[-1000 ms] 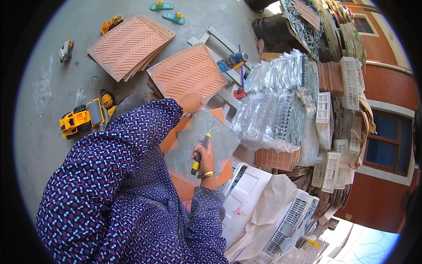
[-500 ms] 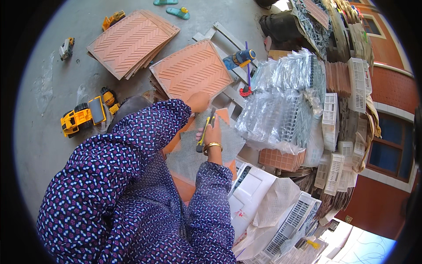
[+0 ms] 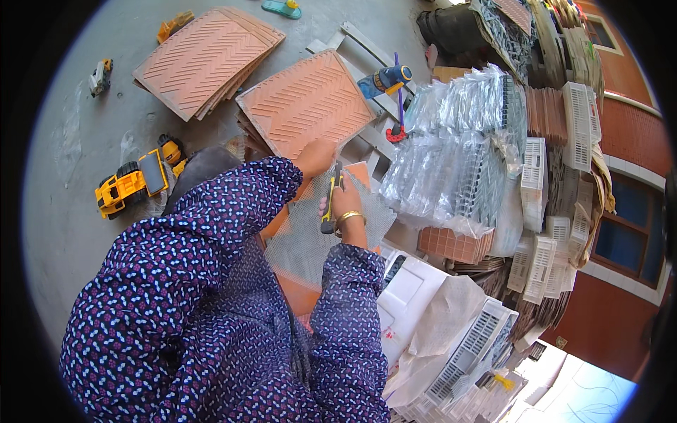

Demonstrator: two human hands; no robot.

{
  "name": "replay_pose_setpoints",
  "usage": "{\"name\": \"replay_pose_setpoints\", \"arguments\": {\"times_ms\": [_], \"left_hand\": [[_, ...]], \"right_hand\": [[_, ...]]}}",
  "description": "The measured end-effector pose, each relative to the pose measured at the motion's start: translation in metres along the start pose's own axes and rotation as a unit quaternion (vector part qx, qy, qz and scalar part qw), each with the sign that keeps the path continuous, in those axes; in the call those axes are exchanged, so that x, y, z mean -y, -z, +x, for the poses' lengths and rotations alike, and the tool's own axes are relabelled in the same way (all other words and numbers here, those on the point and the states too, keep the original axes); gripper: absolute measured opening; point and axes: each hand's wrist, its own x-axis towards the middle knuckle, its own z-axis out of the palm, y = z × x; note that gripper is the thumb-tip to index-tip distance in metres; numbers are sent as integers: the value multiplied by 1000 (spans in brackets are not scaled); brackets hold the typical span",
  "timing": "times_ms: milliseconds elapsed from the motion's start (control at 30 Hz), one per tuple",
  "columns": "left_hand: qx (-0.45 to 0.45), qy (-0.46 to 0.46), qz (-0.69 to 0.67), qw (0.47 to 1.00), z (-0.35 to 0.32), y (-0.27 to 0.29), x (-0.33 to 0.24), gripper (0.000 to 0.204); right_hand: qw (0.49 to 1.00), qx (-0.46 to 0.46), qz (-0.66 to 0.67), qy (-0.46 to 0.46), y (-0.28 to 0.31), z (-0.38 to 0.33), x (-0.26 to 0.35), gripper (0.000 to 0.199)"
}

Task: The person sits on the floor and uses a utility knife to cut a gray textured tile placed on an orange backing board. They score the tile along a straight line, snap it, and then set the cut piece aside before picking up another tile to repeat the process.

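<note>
My right hand (image 3: 345, 199) is closed around a yellow and black utility knife (image 3: 330, 204), its front end pointing away from me. Under the knife lies a grey mesh sheet (image 3: 300, 243), spread over orange panels (image 3: 300, 292) that show at its edges. At the far edge of the mesh, my left hand (image 3: 316, 157) is curled closed on it, though its fingertips are hidden. Just beyond that hand sits a stack of orange herringbone-patterned panels (image 3: 307, 102).
Another herringbone panel stack (image 3: 208, 60) stands farther left, near a yellow toy truck (image 3: 130, 185). To the right are plastic-wrapped bundles (image 3: 444, 148), a white plastic piece (image 3: 409, 299) and white crates (image 3: 465, 349). A blue bottle-shaped thing (image 3: 384, 81) lies on a grey frame (image 3: 363, 46).
My right hand has moved slightly right and away from me with the knife, which now stands more upright in view. My left hand stays at the mesh's far edge. The view has shifted slightly.
</note>
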Motion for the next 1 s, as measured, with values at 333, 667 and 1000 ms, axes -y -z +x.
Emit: {"name": "replay_pose_setpoints", "arguments": {"times_ms": [333,667,1000], "left_hand": [[44,7,-21,999,4,11,-5,8],[62,-5,-27,998,5,18,-1,7],[74,-5,-18,997,5,24,-1,7]], "right_hand": [[1000,0,7,18,-9,-2,0,52],[997,33,61,20,-12,-13,-10,52],[992,54,107,26,-18,-16,-21,54]]}}
